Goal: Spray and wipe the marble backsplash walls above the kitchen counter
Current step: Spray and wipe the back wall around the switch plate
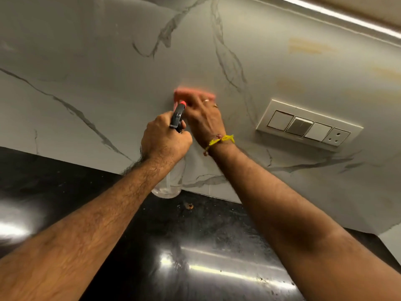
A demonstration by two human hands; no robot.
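Marble backsplash [108, 68]: lay straight ahead of both hands, above the black surface [195, 246]; grey veins ran across it; yellowish smears showed up and to the right, near a switch plate [308, 127].

Pink cloth [191, 94]: pressed flat on the marble under the right hand [205, 120]; motion-blurred; long axis lay roughly side to side, left end just above the nozzle. Right hand: fingers extended and spread over the cloth, nothing curled round it as far as could be told; yellow thread [221, 140] tied at the wrist. Nearer of the two hands to the wall, in contact through the cloth.

Spray bottle [179, 115]: gripped in the left hand [165, 140], fingers closed round the black trigger head; clear body hung below the fist toward the surface. Long axis ran near upright, tilted; red nozzle tip pointed up and forward at the marble, just beside the cloth's left edge, apart from the wall.

Judged: wiping in hand, bottle held ready. Smeared area lay up and rightward of the cloth, switch plate between, so probably a wipe toward the right, with care against wetting the switches.
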